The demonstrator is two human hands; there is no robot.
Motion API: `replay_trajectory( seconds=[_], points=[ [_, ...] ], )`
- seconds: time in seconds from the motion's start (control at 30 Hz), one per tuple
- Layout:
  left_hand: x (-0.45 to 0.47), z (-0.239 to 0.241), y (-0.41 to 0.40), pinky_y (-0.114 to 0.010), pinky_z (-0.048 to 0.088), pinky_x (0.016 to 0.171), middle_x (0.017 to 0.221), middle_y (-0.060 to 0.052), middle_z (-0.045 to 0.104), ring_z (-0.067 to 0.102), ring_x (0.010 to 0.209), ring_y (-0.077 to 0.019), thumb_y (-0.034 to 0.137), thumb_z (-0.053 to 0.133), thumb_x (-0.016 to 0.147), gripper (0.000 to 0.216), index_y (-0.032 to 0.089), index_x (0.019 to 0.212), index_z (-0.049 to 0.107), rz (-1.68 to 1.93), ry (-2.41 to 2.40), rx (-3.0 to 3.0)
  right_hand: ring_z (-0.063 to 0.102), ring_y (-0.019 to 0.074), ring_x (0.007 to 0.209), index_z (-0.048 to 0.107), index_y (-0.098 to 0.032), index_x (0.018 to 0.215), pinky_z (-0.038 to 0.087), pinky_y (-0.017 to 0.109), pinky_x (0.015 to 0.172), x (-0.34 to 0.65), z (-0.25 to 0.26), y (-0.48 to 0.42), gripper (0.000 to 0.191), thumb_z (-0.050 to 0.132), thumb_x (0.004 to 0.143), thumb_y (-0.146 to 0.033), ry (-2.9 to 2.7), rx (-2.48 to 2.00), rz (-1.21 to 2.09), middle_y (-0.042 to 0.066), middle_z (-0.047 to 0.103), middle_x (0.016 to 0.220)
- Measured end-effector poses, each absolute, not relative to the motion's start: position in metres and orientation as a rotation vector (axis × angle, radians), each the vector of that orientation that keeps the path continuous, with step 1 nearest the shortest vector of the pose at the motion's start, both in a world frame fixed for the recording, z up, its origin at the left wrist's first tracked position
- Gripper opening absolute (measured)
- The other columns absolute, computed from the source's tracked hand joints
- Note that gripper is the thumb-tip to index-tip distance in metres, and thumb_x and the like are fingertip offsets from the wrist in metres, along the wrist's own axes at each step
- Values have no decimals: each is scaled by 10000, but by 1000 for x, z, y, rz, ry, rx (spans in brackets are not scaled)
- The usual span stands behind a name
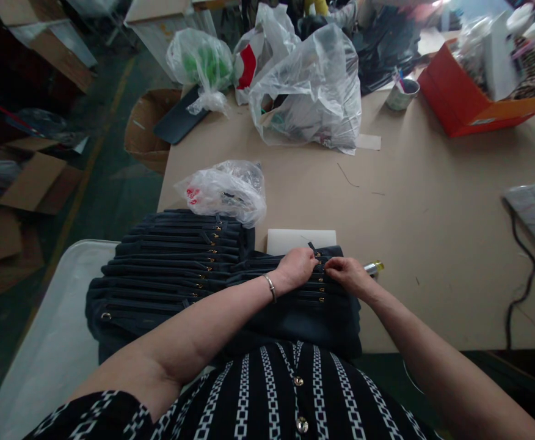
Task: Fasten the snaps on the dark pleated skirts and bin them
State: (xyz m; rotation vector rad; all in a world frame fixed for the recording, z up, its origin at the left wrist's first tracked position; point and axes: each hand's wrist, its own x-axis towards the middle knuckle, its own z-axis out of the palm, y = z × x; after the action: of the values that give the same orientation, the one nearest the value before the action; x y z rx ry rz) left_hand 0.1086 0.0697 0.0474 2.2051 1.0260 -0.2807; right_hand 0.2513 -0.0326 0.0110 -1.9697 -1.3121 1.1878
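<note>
Two rows of dark navy zippered fabric pieces lie overlapped in front of me: a larger left stack (157, 263) and a smaller right stack (295, 315). Small gold-coloured zipper sliders (321, 290) line their right ends. My left hand (297, 267), a bracelet at its wrist, is closed in a pinch at the upper zippers of the right stack. Just above its fingertips a dark zipper pull (312, 246) sticks up. My right hand (349, 274) pinches at the same zipper ends, close to the left fingertips. Whatever either pinch holds is too small to make out.
Beyond the stacks lie a crumpled clear bag (226, 189) and a white card (300, 238). A yellow-tipped silvery item (374, 267) sits beside my right hand. Farther back are large plastic bags (313, 85), a cup (402, 95) and a red box (460, 104). A black cable (521, 287) runs right.
</note>
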Motion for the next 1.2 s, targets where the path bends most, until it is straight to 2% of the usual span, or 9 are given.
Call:
replay_trajectory(
  seconds=[0.17, 0.33, 0.6, 0.73, 0.8, 0.87, 1.0, 1.07, 1.2],
  points=[
    [109, 49, 65, -326, 486, 752, 888, -94, 680, 631, 855, -231, 356, 444, 864, 262, 182, 844, 638, -321, 1056, 2245, 551, 123, 588, 674, -176, 753, 395, 220, 546, 249, 8, -31, 173, 529, 732, -268, -1338, -1997, 1161, -12, 653, 648],
    [108, 49, 61, -324, 490, 712, 896, -97, 680, 637, 850, -242, 364, 434, 872, 265, 188, 881, 630, -329, 1067, 2304, 578, 131, 655, 656, -186, 751, 408, 226, 620, 245, 9, -29, 132, 536, 700, -167, -1414, -2047, 1079, -9, 667, 695],
    [102, 52, 60, -319, 486, 683, 875, -98, 678, 644, 819, -240, 347, 402, 884, 270, 188, 937, 614, -375, 1069, 2392, 532, 129, 603, 587, -193, 713, 343, 225, 562, 239, 8, -28, 78, 520, 711, -155, -1499, -2153, 924, -13, 608, 636],
    [95, 52, 66, -319, 468, 684, 824, -94, 668, 629, 793, -233, 336, 440, 864, 244, 175, 865, 624, -328, 1095, 2341, 512, 126, 581, 578, -196, 702, 330, 226, 550, 241, 12, -27, 68, 527, 726, -158, -1537, -2164, 881, -15, 587, 613],
    [93, 53, 69, -296, 453, 681, 757, -72, 646, 608, 761, -205, 332, 496, 834, 215, 163, 765, 610, -206, 1116, 2218, 515, 130, 604, 587, -200, 730, 337, 232, 566, 240, 20, -29, 94, 506, 770, -175, -1556, -2160, 840, -7, 594, 657],
    [91, 56, 70, -252, 428, 616, 631, -26, 579, 565, 644, -150, 328, 517, 822, 218, 157, 698, 569, -63, 1140, 1944, 530, 139, 659, 594, -199, 782, 364, 243, 607, 233, 31, -33, 126, 478, 829, -213, -1564, -2115, 770, 14, 604, 751],
    [92, 65, 61, -199, 296, 419, 479, 54, 405, 407, 408, -86, 368, 453, 861, 233, 173, 744, 503, 108, 1150, 1201, 560, 177, 829, 600, -208, 992, 437, 279, 733, 206, 48, -43, 180, 557, 818, -225, -1649, -1735, 688, 46, 604, 908],
    [94, 69, 54, -196, 273, 396, 489, 49, 416, 399, 401, -83, 362, 466, 857, 227, 170, 739, 497, 137, 1115, 1003, 559, 194, 899, 600, -222, 1038, 456, 300, 779, 194, 50, -46, 238, 589, 801, -207, -1636, -1571, 660, 55, 603, 948],
    [95, 72, 45, -194, 317, 426, 570, 15, 476, 440, 473, -75, 309, 510, 830, 232, 144, 667, 501, 218, 1078, 907, 582, 189, 893, 649, -223, 935, 476, 314, 813, 185, 46, -45, 141, 635, 799, -259, -1432, -1415, 707, 50, 620, 927]
  ],
)
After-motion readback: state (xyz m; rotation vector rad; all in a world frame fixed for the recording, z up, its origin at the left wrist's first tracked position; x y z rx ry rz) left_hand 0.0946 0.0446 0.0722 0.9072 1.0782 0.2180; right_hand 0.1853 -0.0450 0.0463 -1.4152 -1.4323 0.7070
